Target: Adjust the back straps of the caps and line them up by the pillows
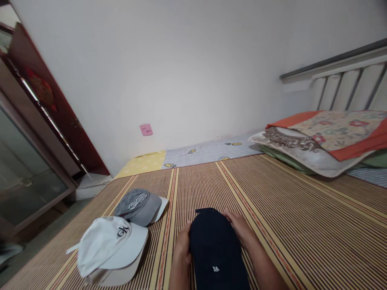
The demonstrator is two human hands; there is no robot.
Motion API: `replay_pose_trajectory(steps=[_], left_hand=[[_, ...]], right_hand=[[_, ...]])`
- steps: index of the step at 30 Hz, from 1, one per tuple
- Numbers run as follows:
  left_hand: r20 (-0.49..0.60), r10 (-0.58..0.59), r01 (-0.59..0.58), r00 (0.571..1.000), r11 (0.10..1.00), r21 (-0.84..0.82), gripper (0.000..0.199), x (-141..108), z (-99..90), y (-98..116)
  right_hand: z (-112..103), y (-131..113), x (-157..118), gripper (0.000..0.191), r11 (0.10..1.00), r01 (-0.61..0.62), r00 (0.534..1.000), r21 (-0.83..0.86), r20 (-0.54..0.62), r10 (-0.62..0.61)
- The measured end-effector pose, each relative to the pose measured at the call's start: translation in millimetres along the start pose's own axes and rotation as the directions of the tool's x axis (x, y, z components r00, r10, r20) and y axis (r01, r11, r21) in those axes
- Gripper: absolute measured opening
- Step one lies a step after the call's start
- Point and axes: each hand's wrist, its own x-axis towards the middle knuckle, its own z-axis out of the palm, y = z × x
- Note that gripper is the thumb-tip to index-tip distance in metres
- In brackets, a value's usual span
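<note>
A dark navy baseball cap [216,245] with a small white emblem lies lengthwise in front of me, its near end cut off by the bottom of the view. My left hand [182,245] grips its left side, fingers partly hidden by the cap. On the opposite side, my right hand [238,225] holds the cap near its far end. To the left is a white cap [105,245] with dark letters, its brim over another pale brim. Just beyond it sits a grey cap [139,205] with white lettering, and a whitish brim shows under its own.
A striped bamboo mat [193,189] covers the bed. Pillows [302,149] with a floral orange-edged cover [338,129] are stacked at the right. Behind is a white wall [193,80] with a pink note [146,129]. A dark red door [51,92] stands at the left.
</note>
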Motion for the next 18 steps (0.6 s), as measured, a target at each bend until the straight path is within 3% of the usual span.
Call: replay_pose_trajectory(steps=[4,8,12,15,18], left_hand=[[0.068,0.049,-0.053,0.996,0.997,0.055,0.025,-1,0.3,-1],[0.181,0.086,-0.106,0.980,0.989,0.103,0.037,-11,5.6,3],[0.311,0.027,-0.050,0.950,0.996,0.068,0.044,-23,15.0,4],[0.270,0.010,0.013,0.963,0.996,-0.084,0.039,-29,20.0,6],[0.184,0.104,-0.068,0.977,0.978,-0.195,0.038,-36,23.2,15]], right_hand=[[1,-7,-2,0.040,0.999,-0.019,0.997,0.041,0.075,0.016],[2,-25,-9,0.046,0.974,-0.005,0.995,0.228,0.103,-0.019],[1,-45,-23,0.047,0.921,-0.032,0.987,0.387,0.158,-0.033],[-2,-54,-31,0.051,0.909,-0.001,0.981,0.417,0.175,-0.080],[-6,-62,-37,0.053,0.900,0.003,0.976,0.435,0.193,-0.097]])
